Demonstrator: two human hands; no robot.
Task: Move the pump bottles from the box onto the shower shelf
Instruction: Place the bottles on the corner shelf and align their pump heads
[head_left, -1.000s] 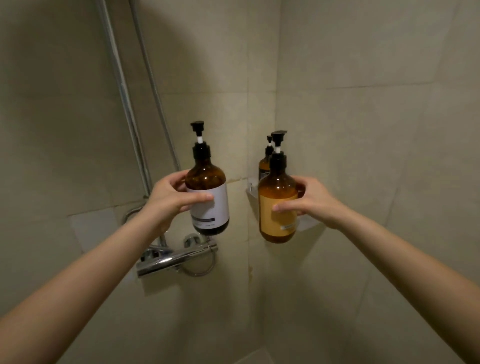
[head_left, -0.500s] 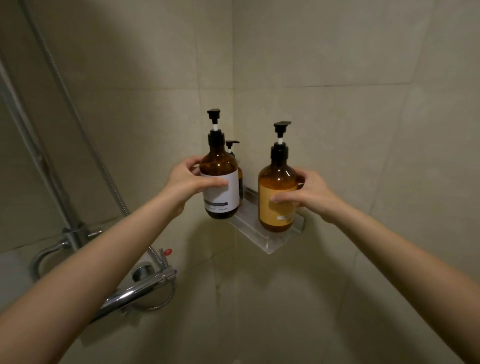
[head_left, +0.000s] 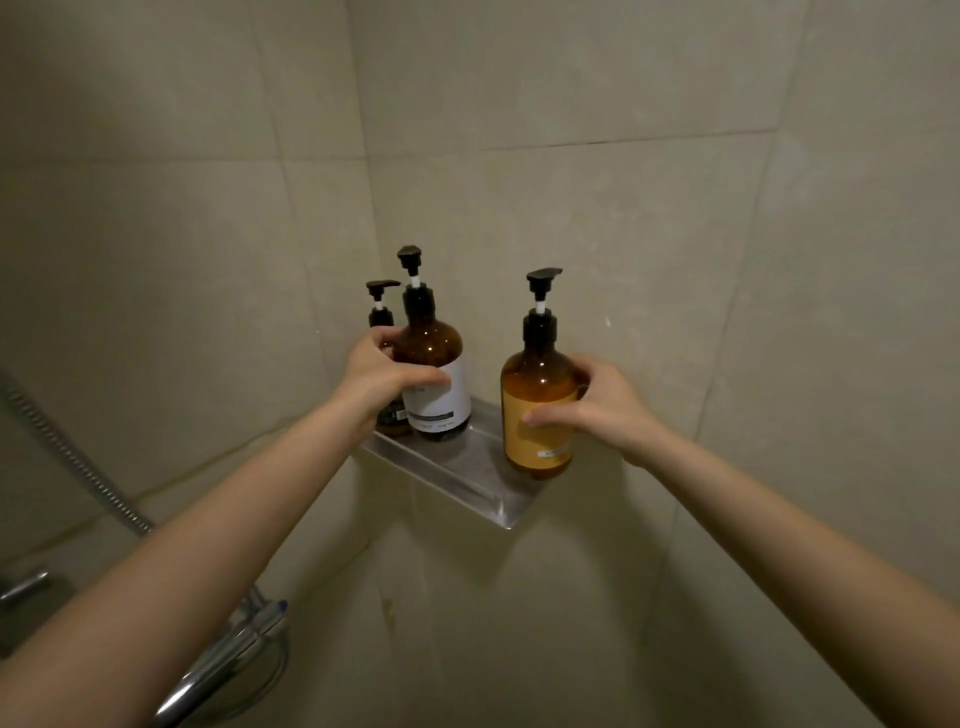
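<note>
A clear corner shelf (head_left: 467, 480) is fixed where two tiled walls meet. My left hand (head_left: 382, 376) grips a dark amber pump bottle with a white label (head_left: 434, 374), whose base rests on the shelf's left part. My right hand (head_left: 597, 405) grips an amber pump bottle with a yellow label (head_left: 537, 405), standing at the shelf's right part. A third, smaller pump bottle (head_left: 382, 306) stands at the back left, mostly hidden behind my left hand. The box is out of view.
A chrome shower mixer (head_left: 228, 654) sticks out of the left wall below my left forearm. A ribbed metal shower hose (head_left: 67, 457) runs down the left wall. Beige tiled walls close in on both sides of the corner.
Both bottles have moved toward the corner and down onto the shelf. The white-label bottle, which hung left of the shelf, now sits on it. The view has shifted right.
</note>
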